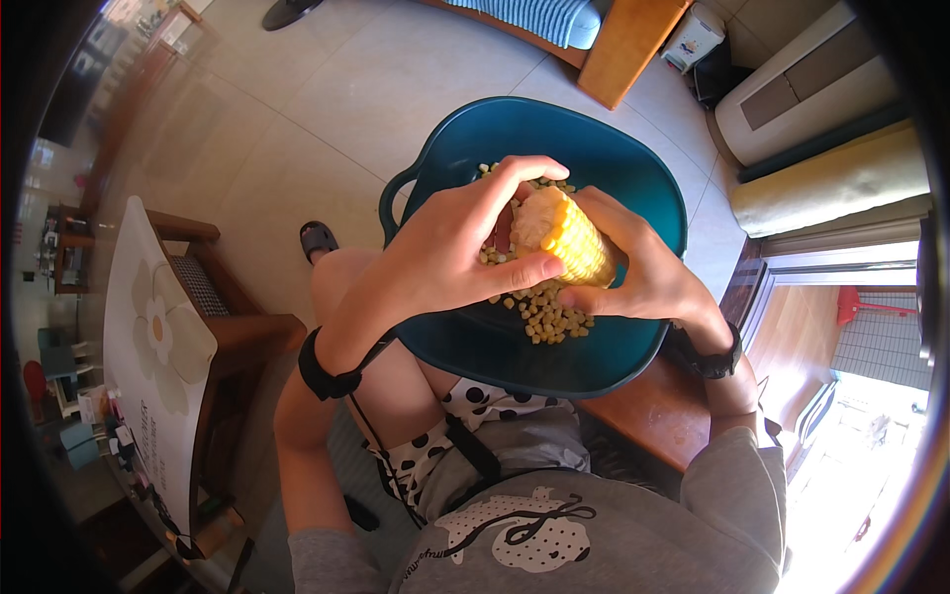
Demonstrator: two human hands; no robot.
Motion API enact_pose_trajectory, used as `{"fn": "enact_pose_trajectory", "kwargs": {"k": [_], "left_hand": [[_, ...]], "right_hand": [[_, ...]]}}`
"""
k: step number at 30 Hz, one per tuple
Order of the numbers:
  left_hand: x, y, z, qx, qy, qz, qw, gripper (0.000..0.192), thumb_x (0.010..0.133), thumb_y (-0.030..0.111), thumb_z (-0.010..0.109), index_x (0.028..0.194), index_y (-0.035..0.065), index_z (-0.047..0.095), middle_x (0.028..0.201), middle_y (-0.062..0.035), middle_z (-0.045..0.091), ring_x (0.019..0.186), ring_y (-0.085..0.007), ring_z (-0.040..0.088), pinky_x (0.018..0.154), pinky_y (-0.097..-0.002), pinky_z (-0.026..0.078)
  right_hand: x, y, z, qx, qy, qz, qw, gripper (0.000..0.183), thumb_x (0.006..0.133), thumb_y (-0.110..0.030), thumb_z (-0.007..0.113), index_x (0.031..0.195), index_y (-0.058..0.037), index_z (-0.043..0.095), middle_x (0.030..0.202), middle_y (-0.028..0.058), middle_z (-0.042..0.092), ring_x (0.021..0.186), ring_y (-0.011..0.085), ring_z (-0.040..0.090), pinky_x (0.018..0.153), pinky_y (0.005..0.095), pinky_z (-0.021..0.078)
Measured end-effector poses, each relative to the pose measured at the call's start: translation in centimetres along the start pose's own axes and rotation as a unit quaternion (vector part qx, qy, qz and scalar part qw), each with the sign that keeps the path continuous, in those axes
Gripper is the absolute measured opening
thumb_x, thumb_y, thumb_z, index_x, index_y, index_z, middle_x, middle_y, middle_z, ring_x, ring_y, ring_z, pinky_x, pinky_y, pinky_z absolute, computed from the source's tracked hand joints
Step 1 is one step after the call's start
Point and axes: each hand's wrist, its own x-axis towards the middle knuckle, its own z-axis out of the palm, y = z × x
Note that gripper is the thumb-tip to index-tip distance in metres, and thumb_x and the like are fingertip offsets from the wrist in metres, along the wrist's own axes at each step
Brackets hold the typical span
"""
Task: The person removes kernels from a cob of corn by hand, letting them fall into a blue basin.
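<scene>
A partly stripped corn cob [582, 249] is held over a teal plastic basin [475, 349]. Pale bare cob shows on its upper left, and yellow kernels still cover its right side. My right hand [646, 260] wraps the kernel-covered side, with the thumb beneath. From the left, my left hand [460, 245] curls around the bare side, its thumb pressed against the kernels at the lower edge. Some of its fingers are hidden behind the cob. Loose corn kernels [549, 319] lie in the basin below both hands.
The basin, with a loop handle [393, 204] at its left, rests over my lap. To the left stands a wooden table with a flower-printed cover [159, 349]. A wooden bench [653, 416] is at my right. A wooden furniture leg [623, 56] and a white bin [694, 37] stand farther off.
</scene>
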Motion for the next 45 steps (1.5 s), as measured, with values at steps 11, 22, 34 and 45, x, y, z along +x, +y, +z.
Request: {"fn": "enact_pose_trajectory", "kwargs": {"k": [11, 22, 34, 45], "left_hand": [[0.3, -0.4, 0.3, 0.015, 0.057, 0.093, 0.994, 0.052, 0.082, 0.020, 0.074, 0.125, 0.0010, 0.052, 0.111, -0.0095, 0.062, 0.079, -0.0119, 0.060, 0.066, -0.0235, 0.051], [0.3, -0.4, 0.2, -0.029, 0.049, 0.078, 0.995, 0.050, 0.083, 0.009, 0.065, 0.131, -0.0013, 0.050, 0.121, -0.0146, 0.061, 0.093, -0.0174, 0.065, 0.076, -0.0272, 0.056], [0.3, -0.8, 0.1, -0.013, 0.043, 0.099, 0.994, 0.050, 0.085, 0.004, 0.057, 0.134, -0.0039, 0.047, 0.124, -0.0168, 0.059, 0.097, -0.0206, 0.065, 0.080, -0.0295, 0.056], [0.1, -1.0, -0.3, -0.045, 0.020, 0.103, 0.993, 0.046, 0.092, 0.013, 0.045, 0.135, -0.0037, 0.045, 0.125, -0.0181, 0.057, 0.105, -0.0223, 0.060, 0.089, -0.0319, 0.049]], "right_hand": [[-0.3, 0.3, 0.2, 0.036, 0.002, 0.036, 0.999, 0.077, 0.068, -0.018, 0.083, 0.132, 0.0034, 0.047, 0.121, 0.0195, 0.058, 0.111, 0.0297, 0.057, 0.096, 0.0369, 0.0431], [-0.4, 0.6, 0.4, 0.023, 0.000, 0.011, 1.000, 0.080, 0.073, -0.017, 0.081, 0.138, 0.0030, 0.038, 0.127, 0.0208, 0.054, 0.116, 0.0334, 0.054, 0.099, 0.0382, 0.0410], [-0.4, 0.6, 0.4, 0.038, -0.006, 0.027, 0.999, 0.080, 0.076, -0.020, 0.080, 0.139, 0.0025, 0.037, 0.126, 0.0202, 0.054, 0.115, 0.0326, 0.054, 0.099, 0.0381, 0.0410], [-0.4, 0.5, 0.4, 0.040, -0.002, 0.021, 0.999, 0.079, 0.076, -0.021, 0.080, 0.138, 0.0027, 0.038, 0.127, 0.0200, 0.054, 0.116, 0.0315, 0.054, 0.099, 0.0377, 0.0407]]}}
